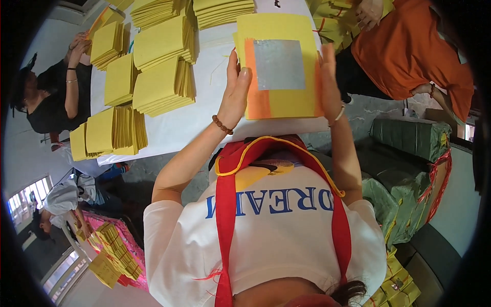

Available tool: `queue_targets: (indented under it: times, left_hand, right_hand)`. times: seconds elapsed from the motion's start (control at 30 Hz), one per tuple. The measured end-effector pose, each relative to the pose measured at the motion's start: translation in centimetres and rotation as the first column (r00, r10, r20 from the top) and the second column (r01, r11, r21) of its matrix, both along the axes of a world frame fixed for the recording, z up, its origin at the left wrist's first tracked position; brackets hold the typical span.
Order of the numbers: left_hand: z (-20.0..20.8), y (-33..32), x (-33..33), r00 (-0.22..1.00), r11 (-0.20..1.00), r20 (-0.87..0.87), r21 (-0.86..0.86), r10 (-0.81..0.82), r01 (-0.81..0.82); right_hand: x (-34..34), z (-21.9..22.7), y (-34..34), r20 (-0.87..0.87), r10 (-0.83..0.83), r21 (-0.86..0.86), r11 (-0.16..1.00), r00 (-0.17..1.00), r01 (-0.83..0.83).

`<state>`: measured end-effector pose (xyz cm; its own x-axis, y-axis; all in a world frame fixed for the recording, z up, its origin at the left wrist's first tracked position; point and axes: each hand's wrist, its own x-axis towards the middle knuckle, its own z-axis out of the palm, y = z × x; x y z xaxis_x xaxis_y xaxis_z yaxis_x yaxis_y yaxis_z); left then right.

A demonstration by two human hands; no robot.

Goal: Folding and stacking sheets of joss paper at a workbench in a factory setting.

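Note:
A stack of yellow paper sheets [286,28] lies near the front edge of the white table, its top sheet bearing a silver square and orange bands. My left hand [237,92] presses along the stack's left side, thumb toward the top sheet and the other fingers partly hidden. On the opposite side, my right hand [330,77] is upright with its fingers straight against the right edge. Between them the two hands hold the stack. Whether the stack is lifted off the table, I cannot tell.
Several folded yellow paper stacks [163,41] fill the table's left side. A person in black [56,102] handles paper at the far left; another in orange [409,46] stands at the right by yellow bundles. Green wrapped bales [409,138] sit on the right.

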<state>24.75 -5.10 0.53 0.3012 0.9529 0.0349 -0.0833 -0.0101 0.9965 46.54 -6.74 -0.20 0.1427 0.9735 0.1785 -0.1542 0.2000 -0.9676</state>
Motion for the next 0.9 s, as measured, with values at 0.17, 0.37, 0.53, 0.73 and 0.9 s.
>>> queue_targets:
  times: [0.17,0.37,0.53,0.73,0.9]
  left_hand:
    - [-0.5,-0.1,0.5,0.989,0.991,-0.095,0.077,0.117,-0.110]
    - [4.3,-0.1,-3.1,0.767,0.483,-0.637,0.697,0.076,0.530]
    - [4.4,-0.4,-3.1,0.622,0.438,-0.783,0.566,0.020,0.699]
    - [4.7,0.5,-2.3,0.721,0.381,-0.691,0.651,-0.062,0.656]
    - [4.7,1.5,-2.4,0.720,0.589,-0.632,0.476,-0.287,0.653]
  right_hand:
    - [0.1,0.5,-0.5,0.043,0.091,-0.048,0.995,0.995,-0.089]
    - [0.9,0.8,-1.5,0.363,-0.052,0.080,0.996,0.930,0.024]
    - [1.5,2.2,-2.4,0.818,-0.004,0.106,0.984,0.575,-0.143]
    - [2.5,-0.4,-1.9,0.393,0.158,0.067,0.978,0.906,-0.199]
    - [2.5,-0.4,-1.9,0.358,0.169,0.061,0.977,0.918,-0.204]
